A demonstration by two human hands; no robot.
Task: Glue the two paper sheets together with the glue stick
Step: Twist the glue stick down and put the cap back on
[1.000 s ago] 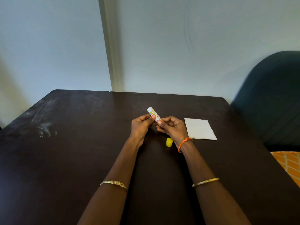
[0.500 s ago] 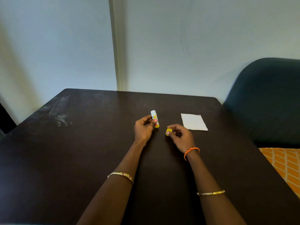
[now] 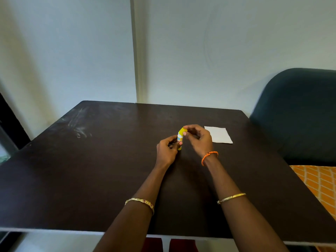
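My left hand (image 3: pixel 167 150) holds a small white and yellow glue stick (image 3: pixel 180 138) upright above the dark table (image 3: pixel 91 170). Fingertips of my right hand (image 3: pixel 198 139) pinch the yellow cap (image 3: pixel 182 130), which sits on the top end of the stick. A white paper sheet (image 3: pixel 218 134) lies flat just right of my right hand; it looks like one sheet, and I cannot tell whether a second lies under it.
A dark green chair back (image 3: pixel 300 113) stands beyond the table's right edge, with an orange patterned cushion (image 3: pixel 320 180) below it. The wall rises directly behind the far edge. Pale smudges (image 3: pixel 80 128) mark the table's far left.
My right hand picked the yellow cap off the table and brought it up onto the top of the glue stick. The left hand kept hold of the stick.
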